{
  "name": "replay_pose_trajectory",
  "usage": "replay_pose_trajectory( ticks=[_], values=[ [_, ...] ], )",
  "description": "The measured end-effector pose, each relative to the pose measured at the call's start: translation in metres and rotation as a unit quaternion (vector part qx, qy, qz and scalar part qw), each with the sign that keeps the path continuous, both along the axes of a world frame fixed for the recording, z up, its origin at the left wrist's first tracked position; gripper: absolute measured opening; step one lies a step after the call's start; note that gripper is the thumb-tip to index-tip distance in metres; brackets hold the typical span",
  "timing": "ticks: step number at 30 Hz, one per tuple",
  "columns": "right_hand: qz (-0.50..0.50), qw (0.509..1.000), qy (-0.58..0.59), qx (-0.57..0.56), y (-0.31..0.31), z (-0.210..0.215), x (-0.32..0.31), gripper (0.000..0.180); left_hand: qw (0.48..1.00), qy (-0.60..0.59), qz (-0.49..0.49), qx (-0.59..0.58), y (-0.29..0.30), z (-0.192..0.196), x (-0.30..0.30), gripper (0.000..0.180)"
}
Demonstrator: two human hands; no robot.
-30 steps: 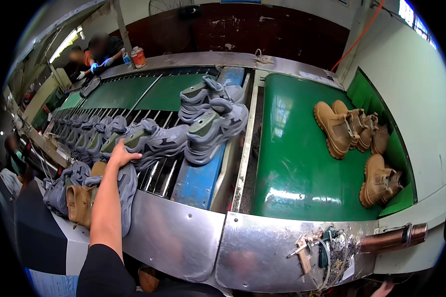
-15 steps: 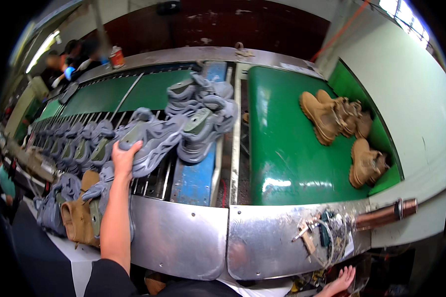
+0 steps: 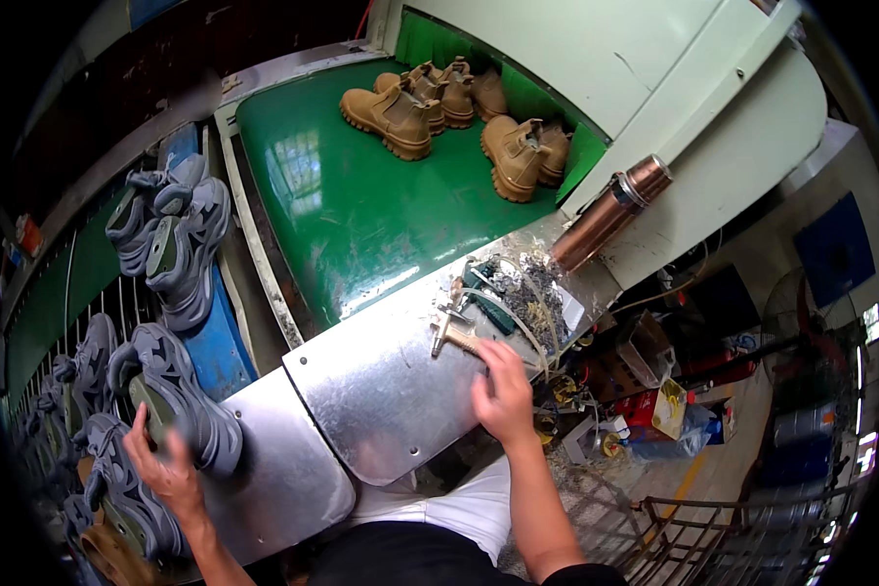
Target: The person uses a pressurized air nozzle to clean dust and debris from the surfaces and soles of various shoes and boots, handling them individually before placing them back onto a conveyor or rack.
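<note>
R hand now at spray gun, plate edge.

Your left hand grips a grey shoe at the roller rack, your right hand touches a brass tool on the steel plate, tan boots lie on the green belt.

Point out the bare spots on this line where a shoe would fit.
Free: the green belt in front of the tan boots, and the steel plate left of the right hand. Crowded: the roller side, packed with grey shoes around the left hand, and the plate's corner by the spray tool.
</note>
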State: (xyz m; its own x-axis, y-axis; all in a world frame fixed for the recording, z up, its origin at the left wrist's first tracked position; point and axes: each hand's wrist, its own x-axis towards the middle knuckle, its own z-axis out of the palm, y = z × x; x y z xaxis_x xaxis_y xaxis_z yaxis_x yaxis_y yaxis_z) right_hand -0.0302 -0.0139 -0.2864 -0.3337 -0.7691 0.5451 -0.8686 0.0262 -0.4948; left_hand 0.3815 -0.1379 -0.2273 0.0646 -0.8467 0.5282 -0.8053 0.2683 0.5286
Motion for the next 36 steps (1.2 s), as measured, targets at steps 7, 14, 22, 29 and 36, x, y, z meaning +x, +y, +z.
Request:
replay_pose_trajectory(
  ticks=[7, 14, 22, 29, 36],
  values=[
    [0.047, 0.986, 0.093, 0.130, -0.047, -0.002, 0.000, 0.048, 0.989, 0.104, -0.105, -0.005, -0.019, -0.018, 0.012, 0.054],
    [0.100, 0.974, 0.048, 0.196, 0.007, -0.006, 0.082, 0.063, 0.978, 0.169, -0.120, -0.028, -0.013, -0.028, 0.018, 0.052],
    [0.041, 0.975, -0.204, 0.083, 0.017, -0.022, 0.082, 0.052, 0.948, 0.237, -0.193, 0.085, 0.036, -0.012, 0.036, 0.054],
    [0.042, 0.970, -0.231, 0.057, 0.023, -0.025, 0.075, 0.043, 0.895, 0.356, -0.232, 0.137, 0.050, -0.019, 0.002, 0.082],
    [0.049, 0.930, -0.360, 0.047, 0.026, -0.014, 0.081, 0.044, 0.927, 0.155, -0.111, 0.324, -0.147, -0.061, 0.029, 0.061]
  ],
)
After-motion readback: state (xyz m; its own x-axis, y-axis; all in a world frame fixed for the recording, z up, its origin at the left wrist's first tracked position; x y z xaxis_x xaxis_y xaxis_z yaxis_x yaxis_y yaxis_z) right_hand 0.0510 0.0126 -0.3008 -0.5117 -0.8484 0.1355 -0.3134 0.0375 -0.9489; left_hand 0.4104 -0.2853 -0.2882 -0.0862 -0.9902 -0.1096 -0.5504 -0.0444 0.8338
